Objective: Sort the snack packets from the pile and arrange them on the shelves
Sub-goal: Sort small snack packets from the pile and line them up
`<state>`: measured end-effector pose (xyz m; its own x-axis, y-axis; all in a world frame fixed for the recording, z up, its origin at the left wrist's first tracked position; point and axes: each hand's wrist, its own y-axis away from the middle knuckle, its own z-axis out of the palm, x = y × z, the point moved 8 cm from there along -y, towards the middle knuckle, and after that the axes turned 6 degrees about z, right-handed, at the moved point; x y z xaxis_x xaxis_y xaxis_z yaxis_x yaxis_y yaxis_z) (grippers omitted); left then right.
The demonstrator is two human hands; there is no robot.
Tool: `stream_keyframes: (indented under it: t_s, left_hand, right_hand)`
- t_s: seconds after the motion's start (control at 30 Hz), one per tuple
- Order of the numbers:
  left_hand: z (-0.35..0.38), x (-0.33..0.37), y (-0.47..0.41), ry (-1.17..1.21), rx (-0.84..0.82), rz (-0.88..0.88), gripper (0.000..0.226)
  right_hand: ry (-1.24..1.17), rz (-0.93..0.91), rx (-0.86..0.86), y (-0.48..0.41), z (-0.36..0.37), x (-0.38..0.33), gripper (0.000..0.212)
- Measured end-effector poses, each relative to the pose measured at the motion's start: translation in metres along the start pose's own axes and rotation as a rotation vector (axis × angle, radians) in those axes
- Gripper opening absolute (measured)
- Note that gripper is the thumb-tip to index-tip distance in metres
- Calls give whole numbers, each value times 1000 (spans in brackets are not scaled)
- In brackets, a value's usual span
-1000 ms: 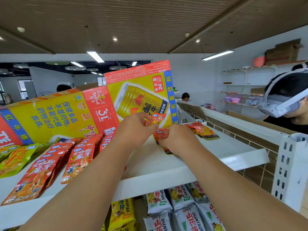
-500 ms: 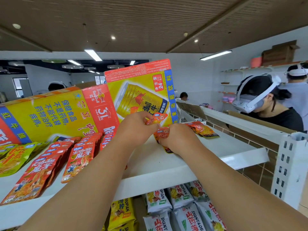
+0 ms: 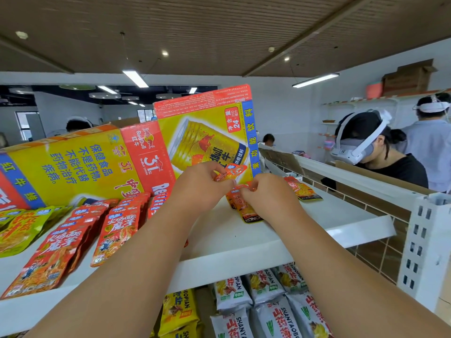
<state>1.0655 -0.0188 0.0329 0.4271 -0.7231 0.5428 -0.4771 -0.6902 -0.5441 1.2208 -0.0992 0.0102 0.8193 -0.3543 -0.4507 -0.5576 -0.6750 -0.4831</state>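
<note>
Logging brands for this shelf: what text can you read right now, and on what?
"RedBull CHINA", "31": lying carton, red panel.
"24": upright carton.
"KONC", cut off: orange packet in the right hand.
"SHANYAOBO", cut off: white packets below the shelf.
Red packets and the left hand's small packet: too blurred.

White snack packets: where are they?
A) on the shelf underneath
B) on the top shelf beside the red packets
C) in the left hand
A: the white snack packets lie on the lower level, under the white top shelf that bears the red packets.
</note>
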Motion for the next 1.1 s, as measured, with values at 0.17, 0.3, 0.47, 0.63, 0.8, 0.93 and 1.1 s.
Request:
stream_keyframes:
  t_s: [0.17,0.3,0.47,0.63,0.8,0.93,1.1]
  left_hand:
    - [-2,3,1,-29,21,1,30]
    - [-2,7,3,-38,38,20,33]
    - [-6,13,5,-45,61,67,31]
    - [-9,20,6,17,53,102,33]
    - [-3,24,6,59,20,125,36]
    - [1,24,6,81,1,140,37]
    - [6,28,5,66,-49,187,41]
  right_hand:
    - [-130,-193,130,13,-21,-24,13]
    - [-121,-249,123,16,-19,-28,20]
    - [-119,-204,138,12,-17,-22,18]
    - [-179,-138,137,3,-13,-12,29]
    - [-113,-119,157,-2,-11,-7,71]
    - [-70,-91,166,-3,-10,-6,84]
    - [-81,-82,214,-4,-14,-1,78]
